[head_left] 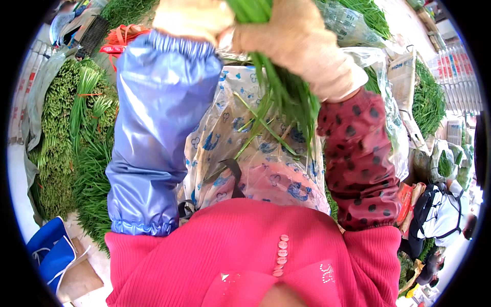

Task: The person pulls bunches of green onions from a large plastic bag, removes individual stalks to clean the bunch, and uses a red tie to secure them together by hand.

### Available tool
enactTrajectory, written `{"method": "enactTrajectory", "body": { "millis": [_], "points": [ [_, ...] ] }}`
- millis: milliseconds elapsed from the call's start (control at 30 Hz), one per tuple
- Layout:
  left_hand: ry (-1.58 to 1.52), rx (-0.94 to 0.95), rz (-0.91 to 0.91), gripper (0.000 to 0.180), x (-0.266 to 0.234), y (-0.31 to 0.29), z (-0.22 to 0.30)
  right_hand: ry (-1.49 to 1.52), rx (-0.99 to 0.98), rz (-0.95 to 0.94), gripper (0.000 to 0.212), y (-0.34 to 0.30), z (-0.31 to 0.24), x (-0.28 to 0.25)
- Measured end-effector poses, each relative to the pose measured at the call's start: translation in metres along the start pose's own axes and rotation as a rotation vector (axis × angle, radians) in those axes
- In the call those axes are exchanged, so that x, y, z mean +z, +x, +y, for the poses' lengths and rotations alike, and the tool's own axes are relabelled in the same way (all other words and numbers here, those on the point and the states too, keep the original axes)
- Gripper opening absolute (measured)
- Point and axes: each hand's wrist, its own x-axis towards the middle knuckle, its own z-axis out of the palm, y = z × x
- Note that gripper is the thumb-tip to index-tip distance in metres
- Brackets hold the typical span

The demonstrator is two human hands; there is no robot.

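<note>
My right hand (286,36), in a pale glove, is closed round a bunch of green chives (296,97). The bunch passes through the fist; its leafy part hangs below, smeared by motion, and the other part runs past the top edge. My left hand (192,18), also gloved, is close beside the right one at the top edge. It is blurred and cut off, so its fingers do not show clearly. A few loose green stalks (266,125) lie on the clear patterned plastic apron (220,138) over my lap. Sleeve covers wrap both forearms, shiny blue on the left and dotted dark red on the right.
On the left lies a large heap of bundled chives (59,123), with red ties (123,38) beyond it. A blue bag (51,250) stands at lower left. To the right are more greens (427,100), plastic wrapping (353,23) and a black and white bag (440,212).
</note>
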Motion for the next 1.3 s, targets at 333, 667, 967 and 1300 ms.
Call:
{"method": "enactTrajectory", "body": {
  "millis": [333, 667, 967, 1300],
  "points": [
    [0.079, 0.168, 0.022, 0.017, -0.066, 0.034, 0.052, -0.598, -0.148, 0.065, 0.074, 0.029, 0.033, -0.042],
    [0.419, 0.127, 1.054, 0.017, -0.259, -0.123, 0.026, -0.810, 0.329, -0.310, 0.064, 0.090, 0.190, 0.020],
    [1.748, -0.274, 1.141, 0.034, -0.313, -0.193, 0.041, -0.790, 0.391, -0.481, 0.035, 0.129, 0.310, 0.119],
    [2.913, -0.078, 0.384, 0.047, -0.383, -0.133, 0.071, -0.783, -0.066, -1.071, 0.020, 0.030, 0.325, 0.035]
  ]
}}
